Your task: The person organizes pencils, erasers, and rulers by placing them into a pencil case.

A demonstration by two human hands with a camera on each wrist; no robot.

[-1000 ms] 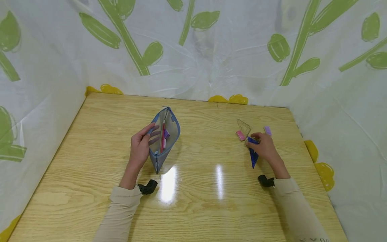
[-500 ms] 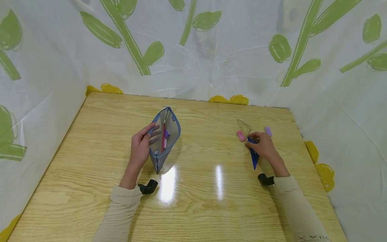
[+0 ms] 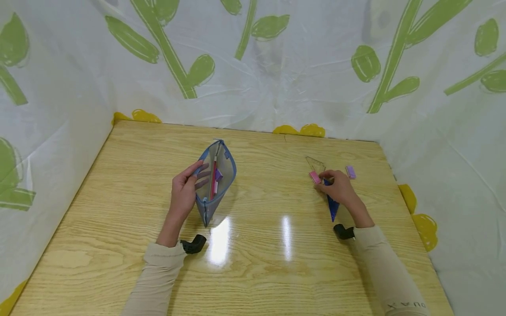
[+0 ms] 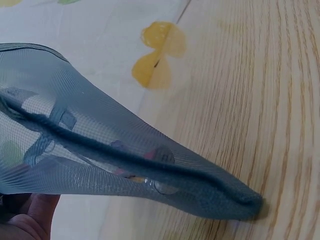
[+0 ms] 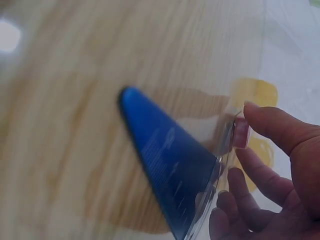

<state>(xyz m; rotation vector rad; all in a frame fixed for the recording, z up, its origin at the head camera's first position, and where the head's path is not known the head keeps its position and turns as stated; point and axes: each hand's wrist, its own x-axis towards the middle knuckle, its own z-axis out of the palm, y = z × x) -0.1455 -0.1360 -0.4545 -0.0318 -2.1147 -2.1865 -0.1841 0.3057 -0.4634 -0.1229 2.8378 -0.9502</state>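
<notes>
Gripping a mesh pouch (image 3: 227,169), the left hand (image 3: 183,191) is listed first: thumb and fingers are closed on the pouch's left wall. The pouch, grey with blue edging, is held unzipped, its mouth turned upward. Inside, just right of the left fingers, are seen a red pencil (image 3: 214,175), set lengthwise, and a purple block (image 3: 219,175); smaller contents are too indistinct to be named.

Right hand (image 3: 341,188), well apart from the left: thumb and fingers are curled, and an edge of a clear set square (image 3: 317,164) is pinched at the tips. Its visible corner is pointed away, beyond those fingers. A blue set square (image 3: 333,208) is placed partly beneath the right hand, one narrow corner directed toward the wrist; whether it is also gripped cannot be told. A pink eraser (image 3: 315,177) is found at the right fingertips, contact uncertain. A lilac block (image 3: 350,171) is set just beyond the right knuckles.

Further out: beige sleeves (image 3: 154,276) are worn on both arms. A wood-grained table (image 3: 261,281) is spread below both hands, backed by white cloth (image 3: 261,96) printed with green leaves.
</notes>
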